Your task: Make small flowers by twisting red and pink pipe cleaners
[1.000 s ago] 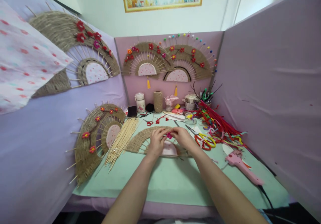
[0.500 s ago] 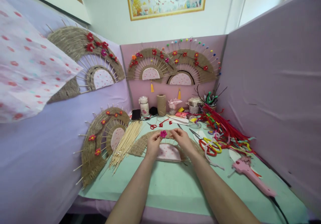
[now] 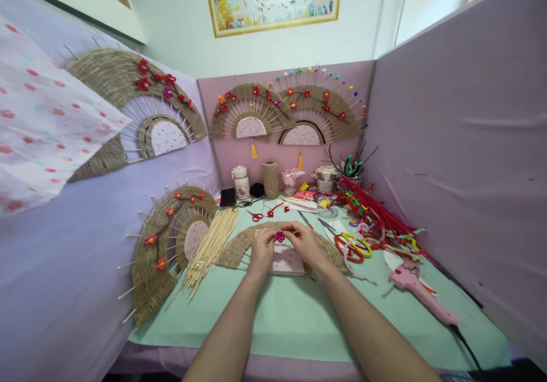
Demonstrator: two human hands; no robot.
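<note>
Between my two hands is a small magenta pipe-cleaner flower (image 3: 280,236). My left hand (image 3: 262,252) pinches it from the left side. The fingertips of my right hand (image 3: 302,246) are closed at its right edge. Both hands are above a half-round fan wound with brown twine (image 3: 236,246), which lies on the table. The fan's inner half circle of dotted pale cloth (image 3: 288,260) shows between my wrists, partly covered by my hands.
Bamboo sticks (image 3: 210,251) lie left, beside another twine fan (image 3: 147,273). To the right are yellow-handled scissors (image 3: 358,246), red-handled scissors (image 3: 351,253), a pipe-cleaner heap (image 3: 376,214) and a pink glue gun (image 3: 423,297) with its cord. A twine spool (image 3: 270,180) stands behind.
My right hand has come in to the flower, closing the small gap. The flower has tilted and sits slightly lower. The whole view has shifted a little.
</note>
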